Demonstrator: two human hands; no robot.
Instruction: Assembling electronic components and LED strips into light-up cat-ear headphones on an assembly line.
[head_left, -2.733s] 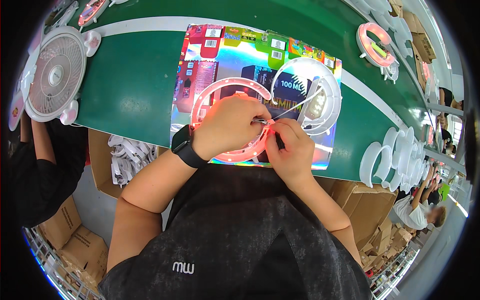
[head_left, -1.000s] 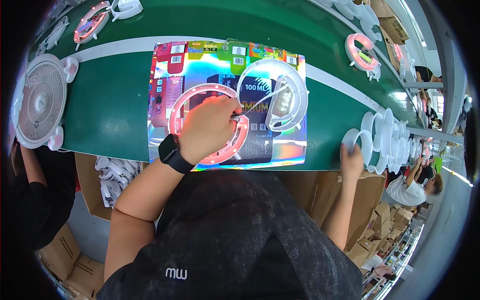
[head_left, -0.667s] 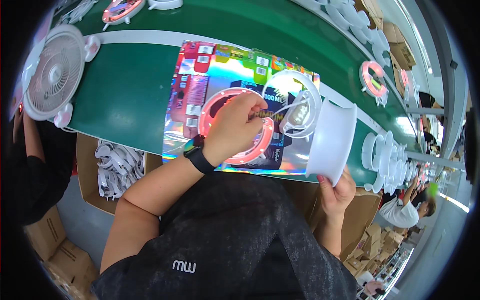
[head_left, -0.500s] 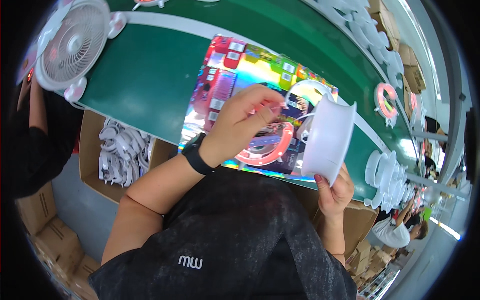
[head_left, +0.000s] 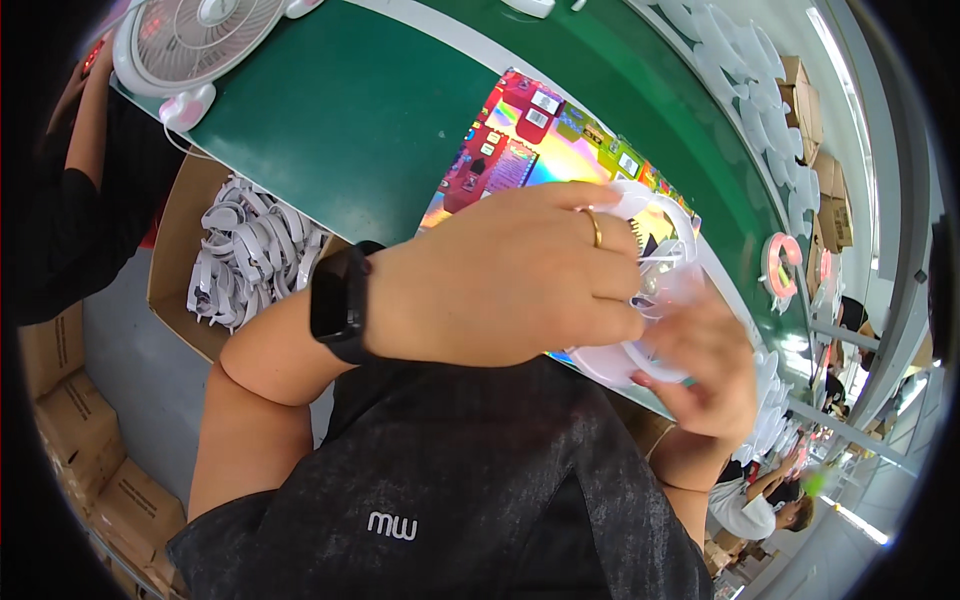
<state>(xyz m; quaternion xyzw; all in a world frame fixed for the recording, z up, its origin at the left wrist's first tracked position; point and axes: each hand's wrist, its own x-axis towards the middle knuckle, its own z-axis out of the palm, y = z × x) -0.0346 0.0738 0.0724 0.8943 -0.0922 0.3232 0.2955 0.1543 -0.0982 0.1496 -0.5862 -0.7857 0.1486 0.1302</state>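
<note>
My left hand (head_left: 510, 280), wearing a gold ring and a black wristwatch, is curled over a white round plastic fan part (head_left: 655, 225) and grips its top edge. My right hand (head_left: 705, 375) holds the same white part from below and from the right; thin white wires show between the two hands. Both hands hover above a shiny multicoloured printed sheet (head_left: 520, 150) that lies on the green table (head_left: 340, 110). The hands hide most of the part and whatever sits under it.
A white fan with pink feet (head_left: 200, 30) stands at the table's far left. A cardboard box of white plastic pieces (head_left: 250, 255) sits beside my left elbow. A pink ring (head_left: 782, 265) and stacked white parts (head_left: 765, 420) lie to the right. Other people (head_left: 70, 200) work nearby.
My right hand reached to the stack at the right, took a white round part and brought it to my left hand. Both hands now close on it, much nearer the camera.
</note>
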